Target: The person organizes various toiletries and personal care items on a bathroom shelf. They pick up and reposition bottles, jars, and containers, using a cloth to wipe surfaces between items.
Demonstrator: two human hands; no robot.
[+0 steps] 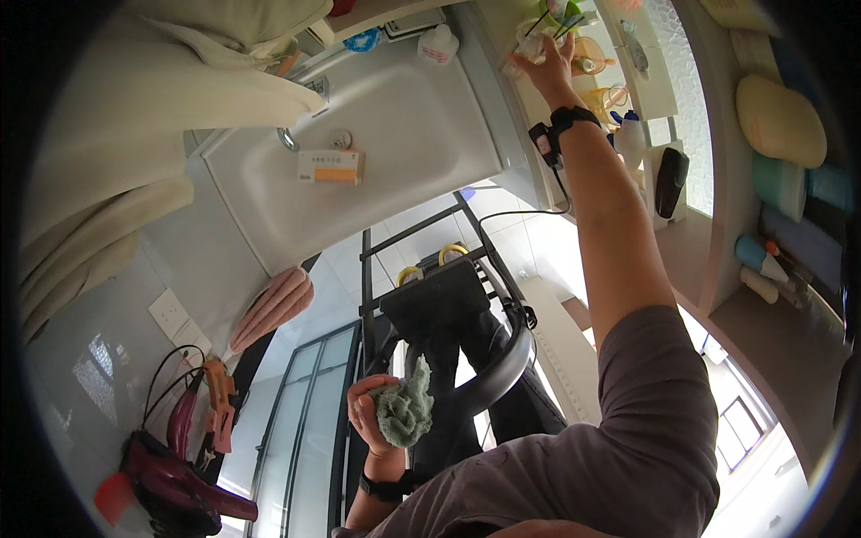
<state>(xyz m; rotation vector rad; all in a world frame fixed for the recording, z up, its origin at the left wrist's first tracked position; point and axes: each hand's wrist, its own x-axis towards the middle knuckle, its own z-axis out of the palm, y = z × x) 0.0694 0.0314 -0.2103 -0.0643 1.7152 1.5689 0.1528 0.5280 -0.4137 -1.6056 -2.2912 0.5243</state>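
My left hand (368, 413) grips a crumpled grey-green cloth (405, 411) in front of my body, low in the view. My right arm stretches up to a ledge beside the white washbasin (417, 121). There my right hand (551, 64) has its thumb and fingers around a clear plastic item (530, 44), partly hidden by the fingers. Close to that hand are a green container (570, 12) with thin dark sticks and an orange translucent cup (586, 55). A yellowish cup (605, 101) stands nearer my wrist. Inside the basin lies a white and orange box (331, 167) bearing writing, beside the drain (341, 139).
A white bottle (437, 44) stands at the basin's far corner. Cream towels (101, 222) and a pink towel (274, 306) hang at left, above a dark red hair dryer (168, 477). A black cable (525, 212) runs from my right wrist toward a black frame (417, 232).
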